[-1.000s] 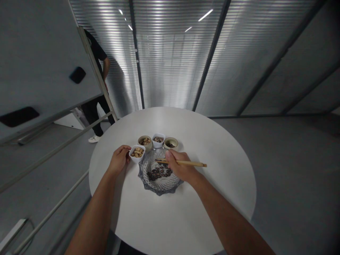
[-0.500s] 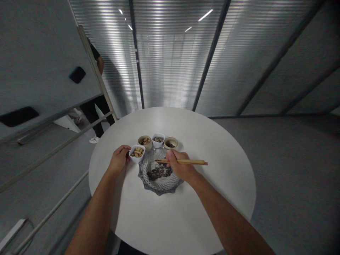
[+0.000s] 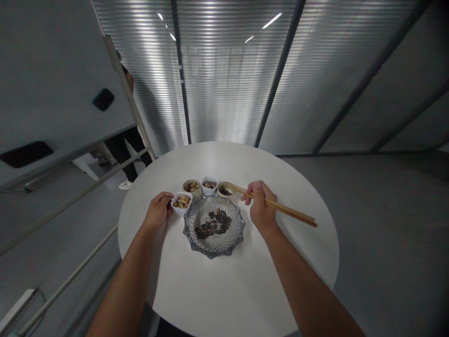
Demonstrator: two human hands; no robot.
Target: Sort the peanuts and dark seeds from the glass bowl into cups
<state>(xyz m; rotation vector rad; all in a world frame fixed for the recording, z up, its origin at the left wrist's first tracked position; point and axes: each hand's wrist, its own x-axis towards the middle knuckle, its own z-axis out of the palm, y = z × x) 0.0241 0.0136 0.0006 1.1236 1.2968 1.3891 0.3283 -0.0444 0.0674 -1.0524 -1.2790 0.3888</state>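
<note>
Right hand (image 3: 262, 206): holding wooden chopsticks (image 3: 292, 210), tips at rightmost beige bowl (image 3: 226, 186) | Left hand (image 3: 158, 213): at white nut bowl (image 3: 180, 212), grip unclear | Glass bowl (image 3: 214, 245): dark beans (image 3: 213, 228)

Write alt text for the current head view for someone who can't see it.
The right hand holds chopsticks, tips at a small beige bowl on a white table. The left hand is beside a white bowl of pale nuts; a clear scalloped bowl holds dark beans.
</note>
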